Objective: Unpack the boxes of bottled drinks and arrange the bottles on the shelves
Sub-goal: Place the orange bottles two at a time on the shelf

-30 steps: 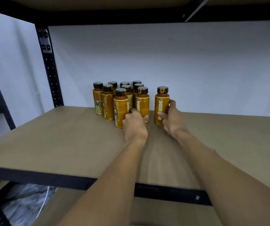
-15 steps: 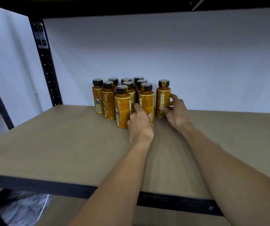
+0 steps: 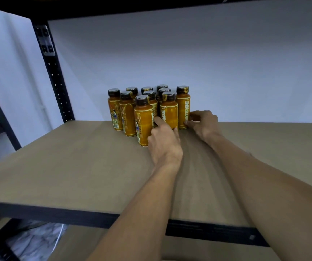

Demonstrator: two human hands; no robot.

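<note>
Ahead, outstretched left hand [image 3: 165, 142] grips front-right bottle [image 3: 169, 110]; right hand [image 3: 205, 124] pinches rightmost bottle [image 3: 183, 106].

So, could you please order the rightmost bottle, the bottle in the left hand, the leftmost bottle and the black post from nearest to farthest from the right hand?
1. Rightmost bottle: gripped by the right hand.
2. Left-hand bottle: next on the left, held by the left hand.
3. Leftmost bottle: far side of the cluster.
4. Black post: shelf's left rear corner.
</note>
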